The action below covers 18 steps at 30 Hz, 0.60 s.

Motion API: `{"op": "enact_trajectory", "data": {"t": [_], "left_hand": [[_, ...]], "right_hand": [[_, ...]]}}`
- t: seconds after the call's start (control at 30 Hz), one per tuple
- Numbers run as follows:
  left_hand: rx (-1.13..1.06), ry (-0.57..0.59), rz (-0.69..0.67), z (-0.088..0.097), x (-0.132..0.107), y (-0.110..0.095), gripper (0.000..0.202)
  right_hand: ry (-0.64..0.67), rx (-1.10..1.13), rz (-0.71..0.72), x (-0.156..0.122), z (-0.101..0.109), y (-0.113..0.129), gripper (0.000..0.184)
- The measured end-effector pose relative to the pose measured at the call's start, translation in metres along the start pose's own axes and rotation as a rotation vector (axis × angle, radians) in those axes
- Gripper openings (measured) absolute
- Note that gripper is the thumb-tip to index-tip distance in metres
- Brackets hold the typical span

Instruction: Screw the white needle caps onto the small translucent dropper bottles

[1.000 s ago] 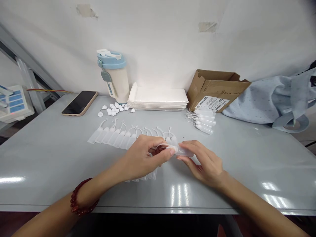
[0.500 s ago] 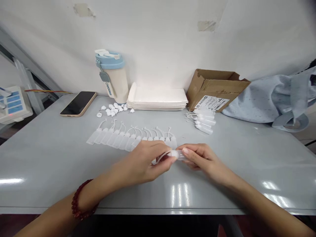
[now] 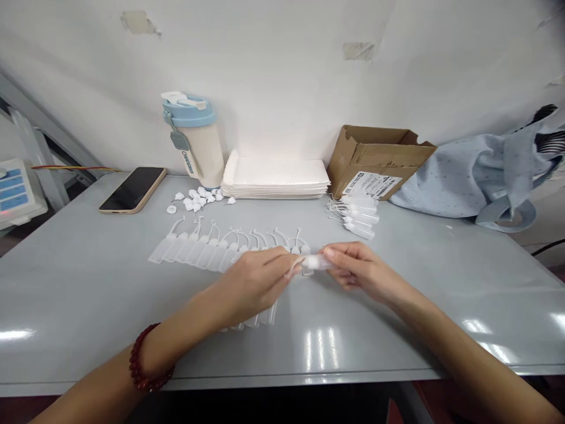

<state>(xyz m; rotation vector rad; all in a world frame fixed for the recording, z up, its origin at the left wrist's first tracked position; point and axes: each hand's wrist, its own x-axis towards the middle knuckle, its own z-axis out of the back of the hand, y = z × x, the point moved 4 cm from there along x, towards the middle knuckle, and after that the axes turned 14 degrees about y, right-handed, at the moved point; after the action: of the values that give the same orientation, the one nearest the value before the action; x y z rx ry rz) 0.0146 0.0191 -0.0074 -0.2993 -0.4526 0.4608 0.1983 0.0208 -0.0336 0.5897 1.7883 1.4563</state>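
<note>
A small translucent plastic tube (image 3: 323,262) with a white cap (image 3: 309,262) is held level above the table between my hands. My right hand (image 3: 358,266) pinches the tube's clear end. My left hand (image 3: 258,277) is closed at the cap end, its fingertips at the thin white tail (image 3: 293,268); blur hides the exact grip. Behind my left hand lies a row of similar capped tubes (image 3: 205,252) with tails pointing away. More tubes (image 3: 258,318) show below the same hand, partly covered by it. A small pile of tubes (image 3: 359,217) rests farther back on the right.
Loose white caps (image 3: 196,201) lie near a blue-lidded tumbler (image 3: 200,144). A phone (image 3: 133,189) is at the left. A stack of white sheets (image 3: 278,179), a cardboard box (image 3: 379,159) and a light blue bag (image 3: 454,176) stand along the wall.
The tube and both hands have risen slightly away from me. My left fingers have shifted back from the cap toward its tail. The whole view has turned a little to the right.
</note>
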Motion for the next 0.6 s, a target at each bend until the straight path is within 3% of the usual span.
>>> {"op": "enact_trajectory", "data": {"t": [0.17, 0.27, 0.3, 0.4, 0.6], "left_hand": [[-0.060, -0.197, 0.556, 0.023, -0.007, 0.046, 0.025], [0.077, -0.256, 0.741, 0.042, -0.015, 0.075, 0.022], [0.130, -0.255, 0.779, 0.048, -0.018, 0.084, 0.023], [0.179, -0.285, 0.821, 0.060, -0.028, 0.107, 0.027], [0.253, -0.221, 0.859, 0.058, -0.038, 0.135, 0.029]], "right_hand": [[-0.742, -0.646, 0.368, -0.018, 0.078, 0.030, 0.026], [-0.976, -0.973, 0.351, -0.018, 0.120, 0.039, 0.029], [-0.993, -1.087, 0.307, -0.016, 0.131, 0.041, 0.029], [-0.970, -1.137, 0.278, -0.009, 0.151, 0.040, 0.028], [-0.935, -1.186, 0.236, 0.001, 0.160, 0.026, 0.029]]}}
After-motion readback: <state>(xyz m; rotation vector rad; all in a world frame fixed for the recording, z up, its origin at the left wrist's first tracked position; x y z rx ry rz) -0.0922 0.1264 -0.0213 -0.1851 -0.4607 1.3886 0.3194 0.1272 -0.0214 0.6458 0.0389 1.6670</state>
